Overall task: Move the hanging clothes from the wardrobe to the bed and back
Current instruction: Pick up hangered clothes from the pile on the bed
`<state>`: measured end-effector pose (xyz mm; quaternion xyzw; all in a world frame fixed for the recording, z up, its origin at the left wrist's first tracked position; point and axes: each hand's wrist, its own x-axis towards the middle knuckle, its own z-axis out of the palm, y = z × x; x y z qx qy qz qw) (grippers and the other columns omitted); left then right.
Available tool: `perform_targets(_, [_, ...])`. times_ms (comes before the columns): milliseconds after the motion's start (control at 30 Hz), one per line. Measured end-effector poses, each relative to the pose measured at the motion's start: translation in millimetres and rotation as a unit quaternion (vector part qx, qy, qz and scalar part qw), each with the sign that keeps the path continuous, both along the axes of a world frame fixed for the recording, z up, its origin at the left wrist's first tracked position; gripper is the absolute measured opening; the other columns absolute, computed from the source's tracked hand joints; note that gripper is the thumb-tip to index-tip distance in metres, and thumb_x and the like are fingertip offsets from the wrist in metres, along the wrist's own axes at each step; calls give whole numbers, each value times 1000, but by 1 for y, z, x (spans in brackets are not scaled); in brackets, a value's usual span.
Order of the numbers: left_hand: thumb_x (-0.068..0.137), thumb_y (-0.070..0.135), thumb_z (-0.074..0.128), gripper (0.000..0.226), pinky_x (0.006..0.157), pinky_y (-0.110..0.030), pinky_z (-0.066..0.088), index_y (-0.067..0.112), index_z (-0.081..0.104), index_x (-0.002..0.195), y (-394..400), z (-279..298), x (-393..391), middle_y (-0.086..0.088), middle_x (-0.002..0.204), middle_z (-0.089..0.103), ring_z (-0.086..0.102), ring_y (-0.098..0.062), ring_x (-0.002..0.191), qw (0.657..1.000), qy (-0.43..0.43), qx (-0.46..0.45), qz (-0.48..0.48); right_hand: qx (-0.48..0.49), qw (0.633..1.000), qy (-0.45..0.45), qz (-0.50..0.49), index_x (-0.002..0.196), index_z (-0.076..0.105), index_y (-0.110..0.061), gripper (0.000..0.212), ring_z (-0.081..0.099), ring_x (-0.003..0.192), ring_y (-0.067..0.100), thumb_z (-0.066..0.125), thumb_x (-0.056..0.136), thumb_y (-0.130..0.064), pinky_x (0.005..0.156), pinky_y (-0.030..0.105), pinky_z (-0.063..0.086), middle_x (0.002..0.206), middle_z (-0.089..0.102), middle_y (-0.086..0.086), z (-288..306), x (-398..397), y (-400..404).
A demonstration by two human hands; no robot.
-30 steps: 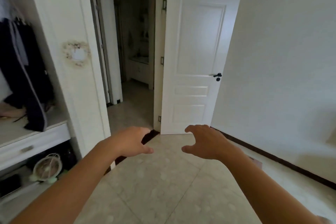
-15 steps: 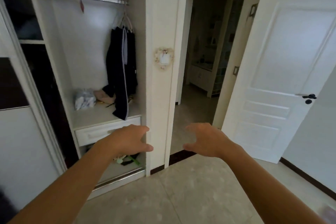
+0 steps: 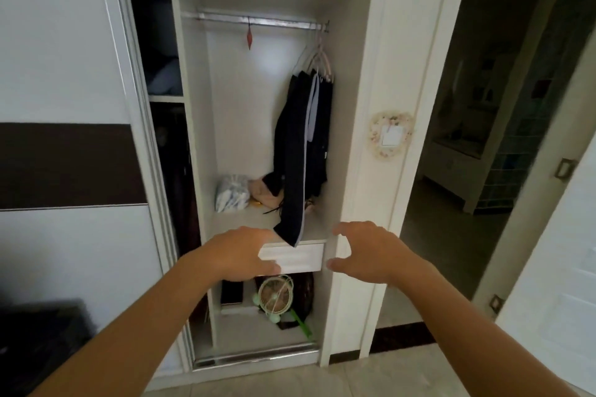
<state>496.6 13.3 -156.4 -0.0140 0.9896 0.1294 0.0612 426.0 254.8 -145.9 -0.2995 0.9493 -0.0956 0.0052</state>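
Dark clothes (image 3: 303, 145) hang on pale hangers (image 3: 319, 56) at the right end of the metal rail (image 3: 258, 20) inside the open white wardrobe (image 3: 354, 106). One dark garment's lower end droops over the shelf edge. My left hand (image 3: 240, 256) is raised in front of the white drawer (image 3: 296, 257), fingers loosely curled, holding nothing. My right hand (image 3: 367, 251) is held out level with it, in front of the wardrobe's right post, fingers spread and bent, also empty. Both hands are below the clothes and apart from them.
A plastic bag (image 3: 233, 192) and a pinkish item lie on the shelf. A small fan (image 3: 274, 295) sits in the bottom compartment. The sliding door (image 3: 64, 138) covers the left. An open doorway (image 3: 483, 138) lies right, with a white door (image 3: 554, 267) beside it.
The view has swung left from the room door to face the wardrobe, which is now closer and centred. Both hands stay raised and empty.
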Motion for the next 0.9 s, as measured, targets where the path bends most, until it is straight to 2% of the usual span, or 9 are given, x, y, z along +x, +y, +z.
perform_targets(100, [86,61,61,75,107,-35,39,29,34,148,-22,6,-33,2,151,42,44,-18,132,1000,-3,-5,27,6,1000,13,28,146,39,-29,67,43,134,21,60,88,-55,105,37,38,149,44,-5,7,-41,-26])
perform_targets(300, [89,61,58,80,112,-33,33,27,25,154,-64,10,-99,0,158,32,35,-19,140,999,5,-1,37,3,999,15,41,144,42,-28,69,48,128,20,64,84,-54,99,34,43,145,48,-5,17,-116,-78])
perform_targets(500, [88,58,62,78,94,-20,34,32,27,153,-118,15,-177,1,154,37,42,-16,133,999,36,22,21,-5,999,16,41,133,51,-30,58,58,108,19,65,82,-56,91,40,52,125,59,-7,23,-183,-133])
perform_targets(533, [88,57,62,75,93,-20,36,30,32,151,-128,16,-191,1,152,41,46,-14,127,999,38,20,12,-8,999,15,38,131,53,-29,56,60,106,19,65,82,-55,90,41,53,123,60,-6,24,-194,-144])
perform_targets(600, [88,54,63,63,81,-18,40,22,46,139,-147,21,-219,3,139,52,53,-6,103,999,42,20,-11,-18,999,11,25,124,57,-25,50,62,103,21,67,82,-52,89,41,55,117,63,-3,26,-215,-164])
perform_targets(633, [89,53,63,59,80,-19,40,22,48,136,-156,24,-233,7,135,53,53,-6,101,999,42,19,-22,-20,1000,11,18,122,57,-23,50,62,103,21,68,83,-51,89,41,55,116,64,-2,28,-225,-173])
perform_targets(700, [89,52,63,61,94,-28,44,25,46,140,-173,31,-259,10,134,51,53,-13,114,999,36,15,-37,-21,1000,14,5,128,54,-22,56,62,107,22,68,83,-52,92,41,54,122,62,0,32,-246,-191])
perform_targets(767, [86,54,65,61,98,-36,47,25,49,138,-192,39,-285,2,131,57,56,-18,114,998,37,20,-38,-26,999,23,-8,135,50,-23,61,60,111,23,67,84,-52,94,41,53,128,60,0,38,-266,-208])
perform_targets(900, [85,54,67,67,104,-37,44,22,47,141,-223,59,-330,0,139,53,52,-20,124,997,57,40,-28,-21,999,44,-10,139,47,-25,64,61,109,21,66,84,-54,91,36,52,128,59,-1,48,-304,-240])
